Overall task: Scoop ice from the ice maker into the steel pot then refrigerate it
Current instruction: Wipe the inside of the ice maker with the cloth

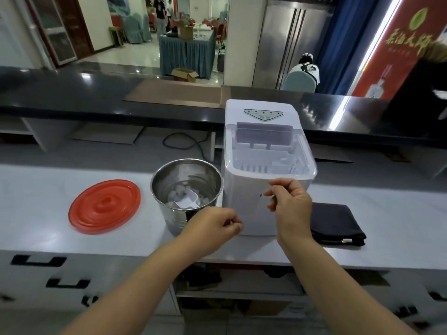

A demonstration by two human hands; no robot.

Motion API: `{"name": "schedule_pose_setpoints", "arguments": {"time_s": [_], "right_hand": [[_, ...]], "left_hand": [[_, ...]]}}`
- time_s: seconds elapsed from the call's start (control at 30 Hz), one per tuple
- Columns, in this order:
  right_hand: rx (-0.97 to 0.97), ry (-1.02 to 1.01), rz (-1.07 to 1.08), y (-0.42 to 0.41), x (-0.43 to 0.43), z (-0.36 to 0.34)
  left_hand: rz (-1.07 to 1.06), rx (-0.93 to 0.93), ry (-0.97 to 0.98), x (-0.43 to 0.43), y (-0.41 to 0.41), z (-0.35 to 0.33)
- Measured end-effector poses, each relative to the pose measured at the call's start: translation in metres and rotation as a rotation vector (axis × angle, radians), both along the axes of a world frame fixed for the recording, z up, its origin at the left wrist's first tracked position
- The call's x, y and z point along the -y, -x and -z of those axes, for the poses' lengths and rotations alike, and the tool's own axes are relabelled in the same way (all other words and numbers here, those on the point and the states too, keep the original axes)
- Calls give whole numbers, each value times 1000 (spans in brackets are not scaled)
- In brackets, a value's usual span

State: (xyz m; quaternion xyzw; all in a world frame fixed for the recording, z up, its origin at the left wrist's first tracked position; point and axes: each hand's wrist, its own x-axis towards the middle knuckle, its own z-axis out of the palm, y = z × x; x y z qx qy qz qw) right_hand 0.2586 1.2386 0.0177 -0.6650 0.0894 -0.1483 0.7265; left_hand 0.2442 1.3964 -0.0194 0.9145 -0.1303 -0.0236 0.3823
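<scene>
A white ice maker (pixel 266 151) stands on the grey counter (pixel 36 189) with its clear lid down. To its left stands the steel pot (pixel 186 189), holding ice cubes and a white scoop (pixel 187 200). My left hand (pixel 215 226) hovers in front of the pot with fingers loosely curled, holding nothing. My right hand (pixel 290 209) is raised in front of the ice maker's front face, fingers loosely curled and empty.
A red round lid (pixel 105 206) lies on the counter left of the pot. A folded black cloth (pixel 336 223) lies right of the ice maker. A dark raised ledge (pixel 96 97) runs behind. A steel refrigerator (pixel 290 39) stands beyond, with a seated person nearby.
</scene>
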Motion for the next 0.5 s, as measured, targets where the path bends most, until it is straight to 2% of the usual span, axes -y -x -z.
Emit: {"name": "schedule_pose_setpoints", "arguments": {"time_s": [0.23, 0.5], "right_hand": [[25, -26, -194, -2, -36, -4], [-57, -51, -471, -21, -68, -3]], "left_hand": [[-250, 62, 115, -29, -4, -12], [-461, 111, 260, -68, -15, -27]]}}
